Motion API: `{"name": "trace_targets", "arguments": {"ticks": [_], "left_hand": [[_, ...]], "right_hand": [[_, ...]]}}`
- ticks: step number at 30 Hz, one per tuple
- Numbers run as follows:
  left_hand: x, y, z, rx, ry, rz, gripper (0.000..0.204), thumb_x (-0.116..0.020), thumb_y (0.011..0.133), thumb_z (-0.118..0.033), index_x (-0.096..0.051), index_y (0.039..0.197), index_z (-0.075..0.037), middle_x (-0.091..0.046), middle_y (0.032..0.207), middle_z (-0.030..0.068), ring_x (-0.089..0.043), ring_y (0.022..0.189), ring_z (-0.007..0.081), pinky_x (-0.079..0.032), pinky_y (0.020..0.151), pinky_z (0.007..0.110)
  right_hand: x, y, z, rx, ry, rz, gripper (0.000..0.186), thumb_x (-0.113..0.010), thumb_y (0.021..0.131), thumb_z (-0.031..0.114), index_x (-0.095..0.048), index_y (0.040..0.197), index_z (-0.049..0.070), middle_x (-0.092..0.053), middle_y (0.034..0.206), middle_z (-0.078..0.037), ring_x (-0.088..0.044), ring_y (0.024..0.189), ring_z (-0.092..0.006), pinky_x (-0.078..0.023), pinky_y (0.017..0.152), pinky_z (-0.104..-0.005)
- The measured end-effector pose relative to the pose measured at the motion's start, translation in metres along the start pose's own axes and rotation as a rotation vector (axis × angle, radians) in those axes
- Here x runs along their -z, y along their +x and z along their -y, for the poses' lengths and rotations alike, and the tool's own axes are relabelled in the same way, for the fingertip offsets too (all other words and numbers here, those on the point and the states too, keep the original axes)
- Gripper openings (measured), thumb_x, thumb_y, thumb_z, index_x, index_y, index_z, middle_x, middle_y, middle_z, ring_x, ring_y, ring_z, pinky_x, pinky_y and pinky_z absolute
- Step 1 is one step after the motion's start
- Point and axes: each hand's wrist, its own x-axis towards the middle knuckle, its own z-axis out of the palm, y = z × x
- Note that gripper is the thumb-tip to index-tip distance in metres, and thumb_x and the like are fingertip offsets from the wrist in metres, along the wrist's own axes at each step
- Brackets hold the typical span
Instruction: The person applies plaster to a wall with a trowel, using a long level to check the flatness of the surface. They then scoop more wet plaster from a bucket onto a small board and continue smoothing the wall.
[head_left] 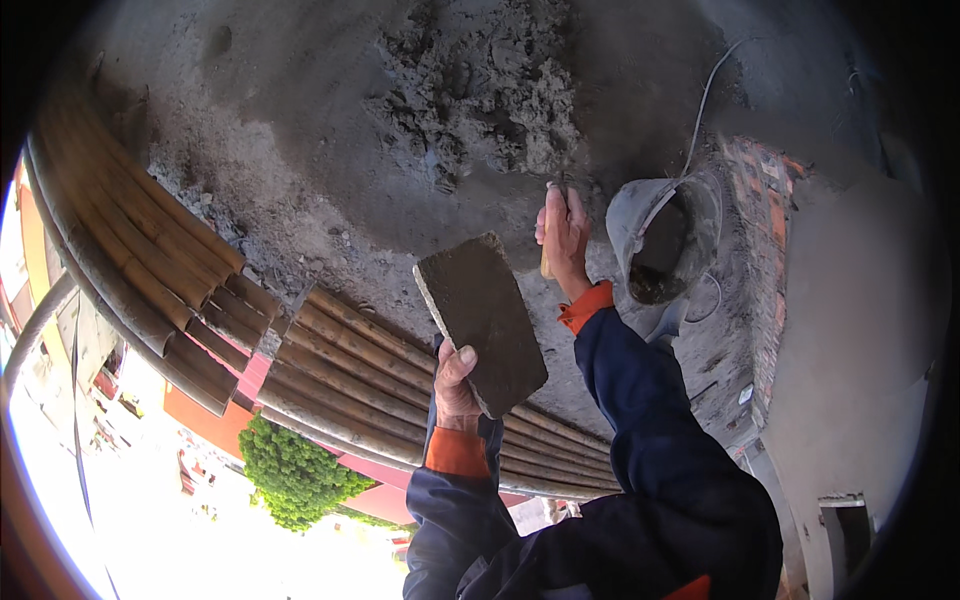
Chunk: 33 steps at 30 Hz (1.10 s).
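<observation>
In my left hand (pixel 456 385) is a flat rectangular slab (pixel 485 325), gripped at its near left corner with the thumb on top. Its upper face is smooth dark grey and its left edge pale and rough. Whether it is a block or a mortar board I cannot tell. My right hand (pixel 567 238), farther forward, closes round a trowel, whose wooden handle (pixel 546 264) shows below the fist. The blade is hardly visible against the dark ground. Just beyond lies a heap of wet grey mortar (pixel 490 100). Slab and trowel are apart.
A grey bucket (pixel 708 225), its inside dark, is right of my right hand. A brick edge (pixel 775 230) and a grey wall (pixel 860 330) run along the right. Long brown poles (pixel 360 365) lie across the left and near side, above a bright drop with a green tree (pixel 295 475).
</observation>
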Motion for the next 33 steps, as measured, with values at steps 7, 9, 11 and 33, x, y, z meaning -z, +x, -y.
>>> {"name": "trace_targets", "arguments": {"ticks": [7,9,11,33], "left_hand": [[-0.004,-0.002,0.012,-0.017,0.093,-0.070,0.068,-0.070,0.076,-0.029,-0.045,0.131,0.001,-0.059,0.116,0.0117,-0.060,0.101,0.0223,-0.050,0.088,0.035],[-0.004,-0.003,0.013,-0.047,0.098,-0.053,0.069,-0.070,0.076,-0.029,-0.044,0.132,0.001,-0.059,0.116,0.0112,-0.061,0.101,0.0222,-0.050,0.087,0.035],[0.004,-0.006,0.011,-0.074,0.085,-0.088,0.069,-0.068,0.077,-0.029,-0.042,0.133,0.000,-0.057,0.119,0.0109,-0.059,0.104,0.0214,-0.048,0.089,0.034],[-0.006,-0.004,0.015,-0.076,0.110,-0.097,0.061,-0.068,0.079,-0.031,-0.048,0.128,0.000,-0.058,0.113,0.0083,-0.057,0.100,0.0168,-0.048,0.086,0.031]], "right_hand": [[-0.021,0.041,-0.033,0.517,-0.903,-0.125,0.039,-0.063,0.086,0.026,-0.054,0.113,0.000,-0.061,0.097,-0.021,-0.060,0.087,-0.0399,-0.048,0.072,-0.0448],[-0.006,0.033,-0.033,0.593,-0.815,-0.049,0.040,-0.064,0.085,0.025,-0.054,0.114,0.000,-0.061,0.097,-0.021,-0.060,0.087,-0.0399,-0.048,0.072,-0.0441],[0.030,0.002,-0.040,0.573,-0.729,0.105,0.041,-0.066,0.084,0.027,-0.056,0.110,-0.002,-0.062,0.095,-0.022,-0.060,0.087,-0.0402,-0.048,0.072,-0.0435],[0.039,0.016,0.070,0.522,-0.723,0.213,0.041,-0.062,0.088,0.033,-0.058,0.109,-0.003,-0.065,0.079,-0.015,-0.063,0.067,-0.0280,-0.050,0.062,-0.0369]]}}
